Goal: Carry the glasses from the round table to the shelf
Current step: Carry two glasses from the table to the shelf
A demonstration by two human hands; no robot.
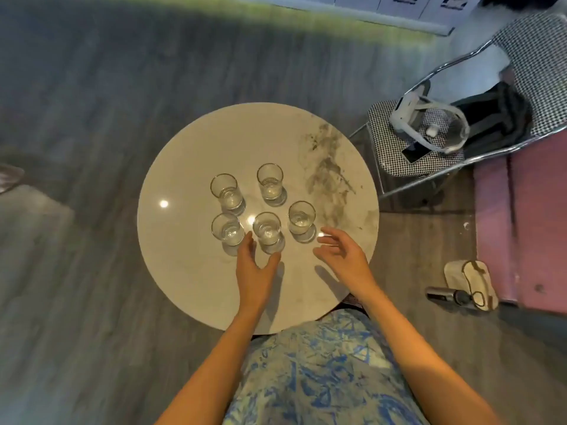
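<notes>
Here, five glasses (pixel 266 207) stand clustered mid-table, toward the near edge of the round table (pixel 184 265), and both the left hand (pixel 254 271) and right hand (pixel 343 256) reach in open and empty (nothing gripped yet), so a careless finger could knock neighbouring glasses together.
</notes>
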